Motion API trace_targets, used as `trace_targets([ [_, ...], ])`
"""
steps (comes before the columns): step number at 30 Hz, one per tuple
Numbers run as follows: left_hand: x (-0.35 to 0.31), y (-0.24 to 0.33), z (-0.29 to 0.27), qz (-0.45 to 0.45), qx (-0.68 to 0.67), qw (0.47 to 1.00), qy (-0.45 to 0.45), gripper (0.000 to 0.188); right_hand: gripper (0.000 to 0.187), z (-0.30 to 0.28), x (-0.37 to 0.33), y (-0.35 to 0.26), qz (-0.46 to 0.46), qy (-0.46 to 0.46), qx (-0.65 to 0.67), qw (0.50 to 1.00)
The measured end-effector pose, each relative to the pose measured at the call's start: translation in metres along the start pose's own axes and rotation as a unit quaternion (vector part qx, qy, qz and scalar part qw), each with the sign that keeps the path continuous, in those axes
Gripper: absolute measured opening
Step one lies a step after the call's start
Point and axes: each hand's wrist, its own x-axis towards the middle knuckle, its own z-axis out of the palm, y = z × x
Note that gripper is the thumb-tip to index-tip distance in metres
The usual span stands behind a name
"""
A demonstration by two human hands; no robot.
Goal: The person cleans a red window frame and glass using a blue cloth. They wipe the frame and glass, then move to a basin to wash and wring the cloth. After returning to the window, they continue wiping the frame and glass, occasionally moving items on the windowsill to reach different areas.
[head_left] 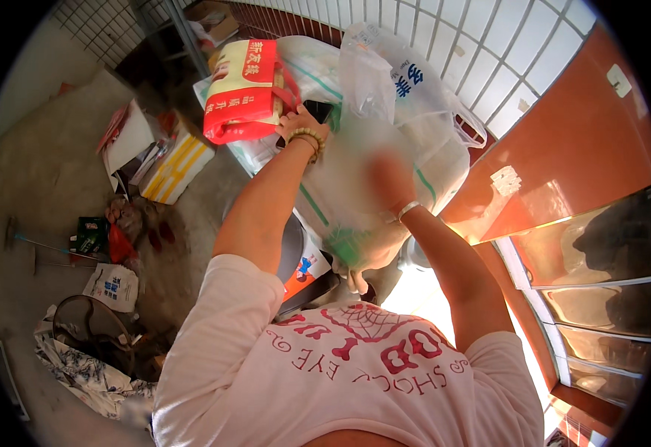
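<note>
A large, full white woven sack [310, 179] with green stripes stands in front of me. My left hand [303, 125], wearing a bead bracelet, is over its upper left part, closed on a black phone [318, 111] that shows on both sides of the fingers. Close beside that hand lies a red and cream folded package [240, 93] with a red strap. My right hand [389, 177], with a light band at the wrist, is over the sack's right half; its fingers are smeared. Just beyond it, a translucent plastic bag [415, 89] rests on the sack.
A white tiled wall [482, 45] rises behind the sack, and a reddish-brown panel [564, 141] stands at right. On the floor at left are a white and yellow box [176, 167], a green box [89, 235], a white bag [113, 287] and a dark round-framed object [91, 328].
</note>
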Motion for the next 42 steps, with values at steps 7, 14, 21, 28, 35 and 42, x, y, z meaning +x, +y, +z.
trace_targets([
  [7, -0.003, -0.008, -0.01, 0.045, 0.016, 0.998, -0.026, 0.097, 0.014, -0.003, -0.002, -0.001, -0.028, 0.025, 0.047, 0.998],
  [14, -0.01, -0.02, -0.013, 0.088, 0.049, 0.995, -0.028, 0.113, 0.014, -0.008, 0.001, -0.002, -0.044, 0.041, 0.06, 0.996],
  [21, -0.023, -0.024, -0.01, 0.111, -0.017, 0.994, 0.015, 0.105, 0.012, -0.004, -0.001, -0.003, -0.048, 0.055, 0.057, 0.996],
  [28, -0.037, -0.045, -0.025, 0.126, -0.063, 0.99, -0.008, 0.102, 0.012, -0.001, -0.002, -0.001, -0.047, 0.05, 0.049, 0.996],
  [35, -0.055, -0.065, -0.035, 0.15, -0.091, 0.984, 0.017, 0.101, 0.012, 0.002, -0.002, 0.0, -0.045, 0.052, 0.039, 0.997],
  [42, -0.069, -0.089, -0.035, 0.186, -0.121, 0.971, 0.087, 0.1, 0.011, 0.002, -0.002, 0.001, -0.052, 0.056, 0.035, 0.996],
])
